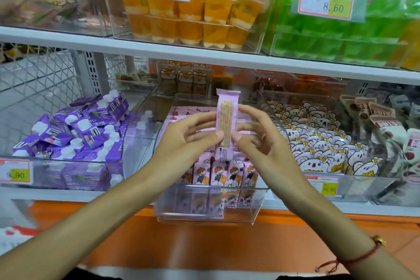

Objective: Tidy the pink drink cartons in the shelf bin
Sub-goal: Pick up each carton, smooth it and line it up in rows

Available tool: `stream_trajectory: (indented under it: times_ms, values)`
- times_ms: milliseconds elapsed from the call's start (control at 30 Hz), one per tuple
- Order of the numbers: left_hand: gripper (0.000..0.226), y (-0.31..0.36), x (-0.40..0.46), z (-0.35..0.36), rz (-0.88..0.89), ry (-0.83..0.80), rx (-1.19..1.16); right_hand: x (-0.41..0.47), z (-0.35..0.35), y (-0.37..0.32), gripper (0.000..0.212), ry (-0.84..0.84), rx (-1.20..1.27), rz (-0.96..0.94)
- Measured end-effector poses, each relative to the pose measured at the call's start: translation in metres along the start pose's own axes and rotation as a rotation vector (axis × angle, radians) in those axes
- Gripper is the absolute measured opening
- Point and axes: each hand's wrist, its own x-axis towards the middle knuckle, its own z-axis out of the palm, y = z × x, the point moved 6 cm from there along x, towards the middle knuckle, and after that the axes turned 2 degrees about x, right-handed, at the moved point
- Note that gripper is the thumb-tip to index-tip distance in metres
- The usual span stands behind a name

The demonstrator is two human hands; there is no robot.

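While your left hand (pixel 191 136) and right hand (pixel 256 136) pinch 1 pink carton (pixel 226 120) upright between thumbs and fingertips, it sits above the clear shelf bin (pixel 204 213), where other pink cartons (pixel 225 173) stand in rows beside purple cartons (pixel 86 129).

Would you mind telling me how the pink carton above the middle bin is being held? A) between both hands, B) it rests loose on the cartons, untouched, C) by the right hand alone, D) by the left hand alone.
A: the pink carton stands upright above the clear bin, with the left hand pinching one side and the right hand the other.
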Motion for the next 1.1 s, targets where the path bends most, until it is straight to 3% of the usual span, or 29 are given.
stream_trajectory:
  times_ms: [333,500,633,767,933,1100]
  values:
    - [0.04,0.003,-0.003,-0.003,0.136,-0.028,0.032,-0.003,0.003,-0.01,0.028,-0.045,-0.089,-0.142]
    - [0.038,-0.002,-0.004,-0.003,0.071,-0.025,0.02,-0.003,0.004,-0.011,0.036,-0.034,-0.102,-0.137]
    - [0.042,-0.009,-0.003,-0.006,-0.037,0.096,-0.137,-0.004,0.005,-0.012,0.054,-0.004,-0.159,-0.157]
    - [0.053,-0.012,-0.005,0.0,-0.134,0.084,-0.294,-0.006,0.009,-0.019,0.04,0.051,-0.236,-0.24]
    - [0.078,-0.004,-0.005,-0.014,-0.027,0.184,-0.183,-0.005,0.005,-0.016,0.028,0.052,-0.178,-0.148]
    - [0.037,0.006,-0.008,-0.006,0.063,0.087,-0.016,0.0,-0.016,-0.007,0.036,0.192,0.066,-0.018]
